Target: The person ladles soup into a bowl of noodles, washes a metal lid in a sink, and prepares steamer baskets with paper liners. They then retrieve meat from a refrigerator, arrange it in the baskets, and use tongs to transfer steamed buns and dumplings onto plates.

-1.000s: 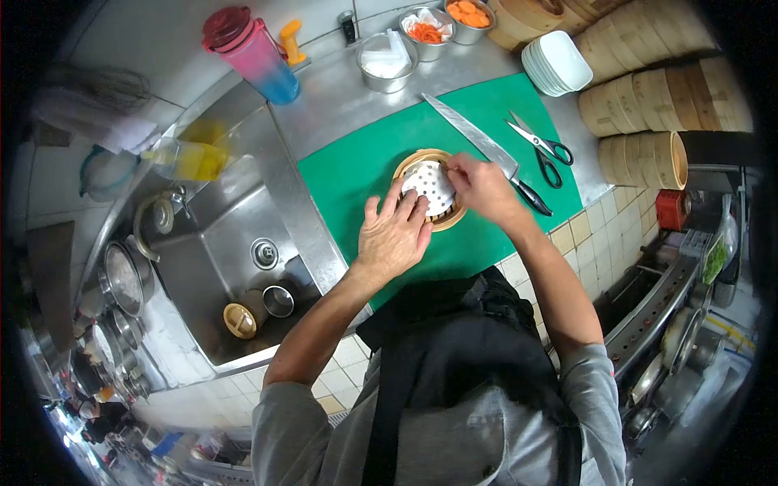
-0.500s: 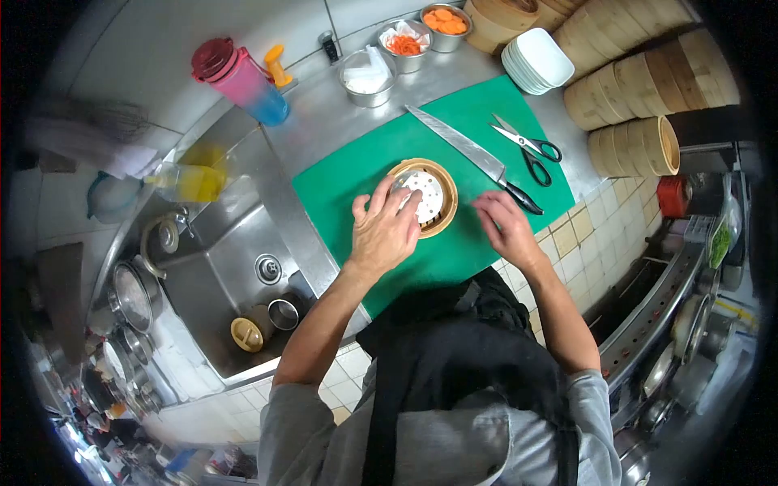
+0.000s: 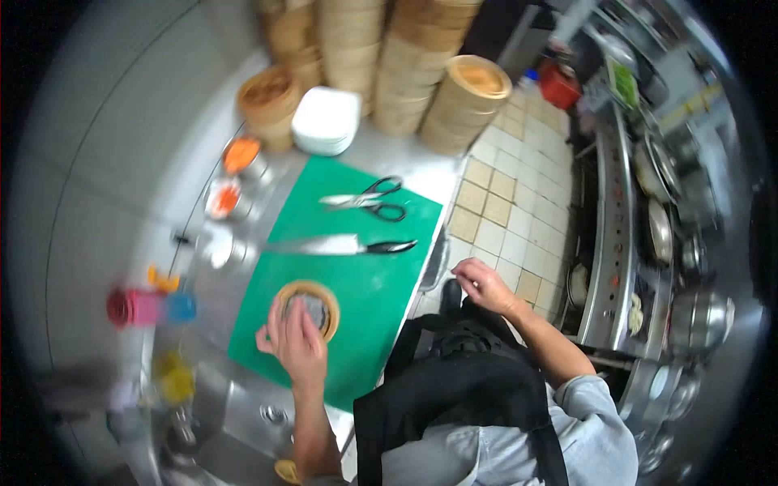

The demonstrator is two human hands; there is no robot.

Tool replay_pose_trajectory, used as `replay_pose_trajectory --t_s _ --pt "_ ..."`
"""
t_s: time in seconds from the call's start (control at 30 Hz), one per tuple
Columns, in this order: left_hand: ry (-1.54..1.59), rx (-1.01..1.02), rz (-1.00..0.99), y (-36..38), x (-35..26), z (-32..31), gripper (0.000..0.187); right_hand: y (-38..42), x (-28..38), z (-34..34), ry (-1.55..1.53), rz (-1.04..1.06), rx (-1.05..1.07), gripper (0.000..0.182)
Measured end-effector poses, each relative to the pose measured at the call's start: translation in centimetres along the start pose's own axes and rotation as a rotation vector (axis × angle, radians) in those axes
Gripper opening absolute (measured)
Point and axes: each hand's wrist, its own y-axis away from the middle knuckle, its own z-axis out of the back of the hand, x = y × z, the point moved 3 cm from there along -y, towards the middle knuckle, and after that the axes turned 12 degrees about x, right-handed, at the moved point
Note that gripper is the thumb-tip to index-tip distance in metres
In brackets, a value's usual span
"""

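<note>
A small round bamboo steamer rests on the green cutting board. My left hand lies over its near left side, fingers stretched and slightly apart, fingertips reaching into it. The steamer's inside looks grey and blurred, partly covered by the fingers. Off the board's right edge, above the floor, hovers my right hand; its fingers are curled together and I see nothing in them. A large knife with a black handle lies across the board beyond the steamer. Farther back are black-handled scissors, blades apart.
Stacked bamboo steamers and white square dishes stand at the back. Metal containers hold orange slices and shreds. A pink-blue bottle is left, a sink near left, a stove right.
The view has turned to the right. My right hand has moved off the board to the right, while my left stays at the steamer. The steamer's white perforated liner now looks grey.
</note>
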Motion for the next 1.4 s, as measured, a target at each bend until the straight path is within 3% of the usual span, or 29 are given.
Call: replay_pose_trajectory --t_s 0.1,0.17,0.27,0.33,0.4,0.43,0.6,0.77,0.9,1.03,1.2,1.3,1.4 --pt "0.172 -0.069 -0.066 -1.8 -5.3 -1.1 0.023 1.9 -1.9 3.5 0.027 -0.002 -0.053 0.014" --pt "0.405 0.007 -0.201 -3.3 -9.0 -2.4 0.015 3.2 -3.7 6.2 0.116 -0.021 -0.021 0.015" --pt "0.405 0.090 -0.417 -6.7 -16.5 -2.1 0.006 5.3 -7.3 12.0 0.208 -0.026 -0.057 0.017" --pt "0.410 0.122 -0.459 -7.4 -20.5 -3.7 0.012 6.3 -10.5 17.1 0.250 0.034 -0.114 0.018" --pt "0.458 0.229 -0.232 -8.0 -23.8 -5.8 0.025 7.2 -13.4 22.6 0.355 0.128 -0.275 0.020" --pt "0.409 0.235 -0.211 -7.9 -25.2 -6.7 0.040 7.7 -14.7 25.3 0.315 0.106 -0.280 0.021" --pt "0.487 0.385 0.047 -4.0 -30.1 -9.7 0.048 6.8 -17.8 37.4 0.413 0.227 -0.308 0.019" --pt "0.557 0.480 0.417 -0.7 -30.6 -14.0 0.046 0.0 -16.6 45.2 0.489 0.435 -0.428 0.023" --pt "0.643 0.463 0.436 -1.9 -28.7 -20.1 0.040 -7.2 -14.2 48.8 0.655 0.576 -0.460 0.029" --pt "0.693 0.490 0.412 -9.5 -31.4 -21.4 0.038 -14.1 -12.0 52.5 0.705 0.627 -0.513 0.033" --pt "0.787 0.501 0.317 -17.2 -33.0 -23.2 0.035 -21.5 -14.2 55.4 0.719 0.685 -0.484 0.029" --pt "0.823 0.493 0.357 -21.9 -34.7 -23.0 0.035 -21.7 -15.2 55.9 0.595 0.748 -0.464 0.027" --pt "0.869 0.524 0.333 -26.0 -35.8 -25.1 0.035 -21.6 -15.4 56.6 0.411 0.677 -0.342 0.019"
